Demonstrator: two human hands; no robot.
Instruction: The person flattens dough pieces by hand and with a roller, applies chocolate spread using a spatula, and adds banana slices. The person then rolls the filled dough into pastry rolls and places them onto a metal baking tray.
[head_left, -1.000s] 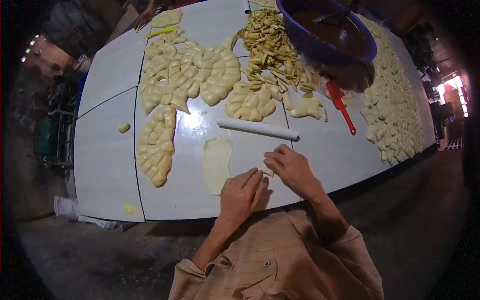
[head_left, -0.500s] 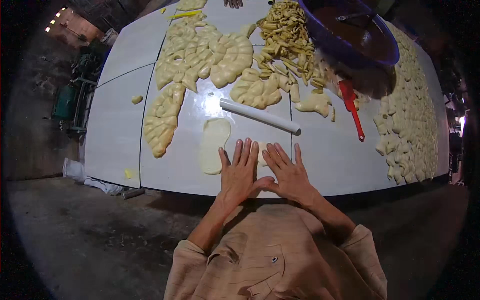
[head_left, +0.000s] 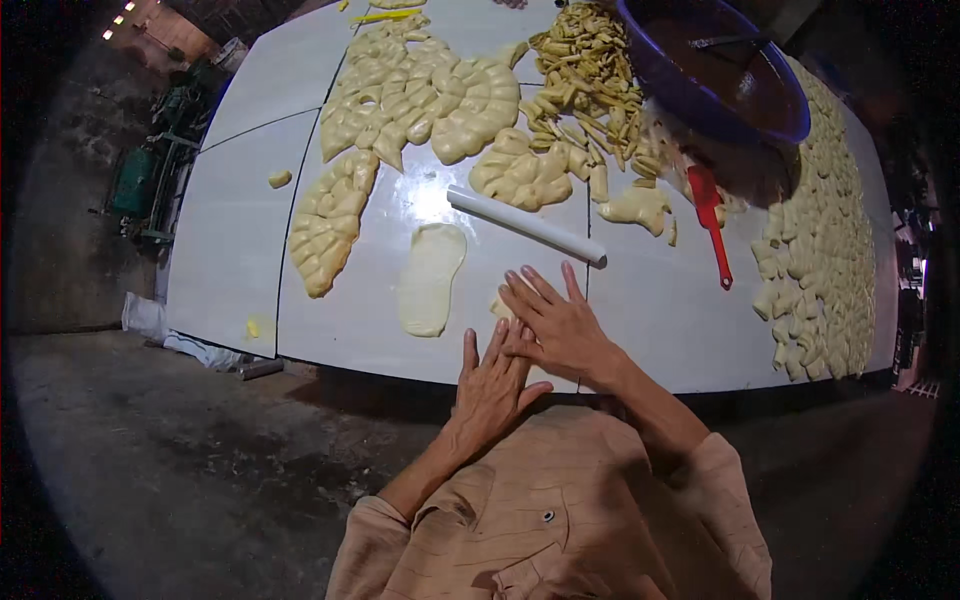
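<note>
My right hand [head_left: 560, 325] lies flat with its fingers spread over a small piece of pale dough [head_left: 499, 307], most of which it hides. My left hand [head_left: 492, 385] rests at the table's near edge, fingers outstretched, its fingertips meeting the right hand's fingers. To the left is a thin, flattened oblong sheet of dough [head_left: 432, 285]. Beyond both hands a white rolling rod [head_left: 525, 225] lies slantwise on the white table [head_left: 350, 330].
Cut dough lumps [head_left: 420, 100] cover the far left, beside a heap of yellowish strips [head_left: 590, 75]. A purple basin [head_left: 745, 133] of brown liquid stands far right, with a red spatula [head_left: 705, 195] nearer. Many folded dough pieces [head_left: 820, 240] line the right side.
My right hand has moved up and left over the small dough piece. My left hand has drawn back toward me, so the fingers of both hands now meet.
</note>
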